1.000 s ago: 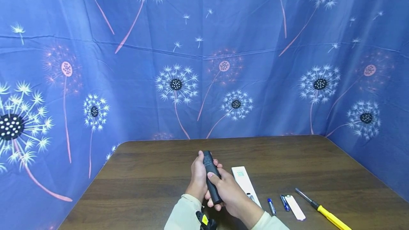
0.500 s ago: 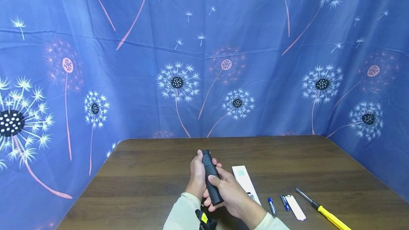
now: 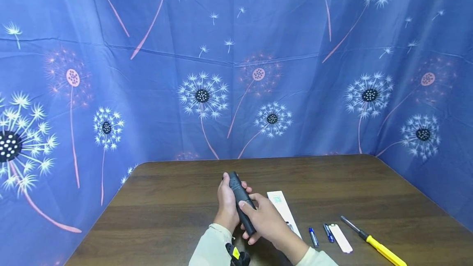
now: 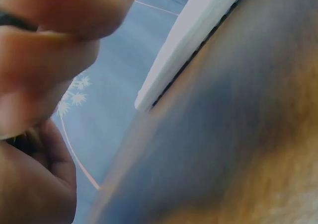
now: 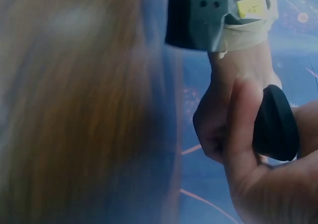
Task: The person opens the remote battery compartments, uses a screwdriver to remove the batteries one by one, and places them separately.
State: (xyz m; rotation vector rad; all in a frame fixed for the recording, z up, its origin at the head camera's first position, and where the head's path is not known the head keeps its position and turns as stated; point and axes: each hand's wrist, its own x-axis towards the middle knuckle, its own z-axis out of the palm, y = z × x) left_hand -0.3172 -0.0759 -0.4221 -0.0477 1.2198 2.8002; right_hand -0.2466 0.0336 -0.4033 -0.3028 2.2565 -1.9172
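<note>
A slim black remote control [image 3: 240, 200] with small print on its face is held over the table in both hands. My left hand [image 3: 226, 202] grips its far part from the left, thumb along the edge. My right hand [image 3: 267, 221] holds the near part, thumb pressing on top near a crosswise seam. In the right wrist view, the near end of the black remote [image 5: 276, 127] shows between the right fingers and palm. Close-up fingers [image 4: 49, 60] fill the left of the left wrist view, hiding most of the remote.
Right of the hands lies a white remote-like strip [image 3: 278, 202] with a printed code, partly covered by the right arm. Beyond it are blue batteries [image 3: 313, 237], a small white cover [image 3: 340, 238] and a yellow-handled screwdriver [image 3: 384, 253]. A blue dandelion-print cloth [image 3: 155, 126] surrounds the table.
Both hands and the black remote have shifted slightly left in the head view, and the remote tilts a little more. The grip looks the same, and the things on the table lie unmoved.
</note>
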